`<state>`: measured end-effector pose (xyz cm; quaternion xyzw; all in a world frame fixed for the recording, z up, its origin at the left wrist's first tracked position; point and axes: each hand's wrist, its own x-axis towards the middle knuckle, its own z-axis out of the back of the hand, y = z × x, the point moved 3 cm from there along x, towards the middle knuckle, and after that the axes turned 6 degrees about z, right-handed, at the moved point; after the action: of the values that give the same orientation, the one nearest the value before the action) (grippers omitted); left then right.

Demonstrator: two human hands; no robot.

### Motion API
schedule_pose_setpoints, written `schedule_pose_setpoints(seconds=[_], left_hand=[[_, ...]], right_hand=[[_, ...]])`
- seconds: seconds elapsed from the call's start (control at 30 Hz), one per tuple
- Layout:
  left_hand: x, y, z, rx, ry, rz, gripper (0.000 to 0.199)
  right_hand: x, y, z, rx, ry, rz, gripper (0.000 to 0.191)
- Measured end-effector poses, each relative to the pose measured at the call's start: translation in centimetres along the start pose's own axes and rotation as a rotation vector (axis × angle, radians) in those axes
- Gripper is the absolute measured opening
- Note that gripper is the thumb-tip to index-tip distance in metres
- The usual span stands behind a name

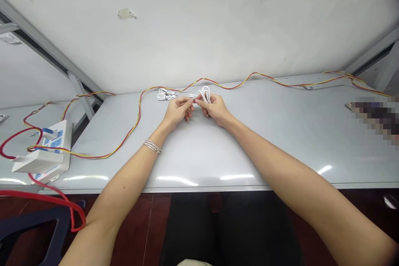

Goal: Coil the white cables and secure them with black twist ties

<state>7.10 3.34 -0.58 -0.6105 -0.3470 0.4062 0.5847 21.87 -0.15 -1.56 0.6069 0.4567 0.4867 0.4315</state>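
Observation:
A looped white cable [205, 93] stands up from my right hand [215, 109], whose fingers are closed around it. Right beside it, my left hand [180, 110] pinches with thumb and forefinger, the tips meeting those of the right hand. Between the fingertips shows a small reddish bit, too small to name. Just behind my left hand, another bundled white cable [166, 94] with a dark tie lies on the grey table [205, 149]. A short white piece shows between the two hands, partly hidden by the fingers.
A red and yellow twisted wire [139, 110] runs along the table's back edge. At left, a white power strip [59, 149] holds a large white plug [37, 161]. A red cable [70, 203] hangs over a dark blue stool [40, 224]. A blurred object [377, 118] lies far right.

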Motion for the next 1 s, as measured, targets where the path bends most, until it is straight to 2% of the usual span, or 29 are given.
schedule_pose_setpoints(seconds=[0.3,0.6,0.83,1.0], left_hand=[[-0.1,0.16,-0.27,0.033,0.035,0.057,0.027],[-0.13,0.15,-0.18,-0.026,0.053,0.126,0.021],[-0.21,0.13,-0.01,-0.064,0.062,0.13,0.015],[-0.03,0.2,0.1,-0.054,0.063,0.065,0.026]], right_hand=[[0.1,-0.21,-0.11,-0.047,0.059,0.078,0.041],[0.03,-0.08,-0.14,-0.124,0.088,0.153,0.033],[0.23,-0.24,-0.04,-0.232,0.088,0.258,0.022],[0.27,-0.34,-0.08,-0.205,0.088,0.233,0.026]])
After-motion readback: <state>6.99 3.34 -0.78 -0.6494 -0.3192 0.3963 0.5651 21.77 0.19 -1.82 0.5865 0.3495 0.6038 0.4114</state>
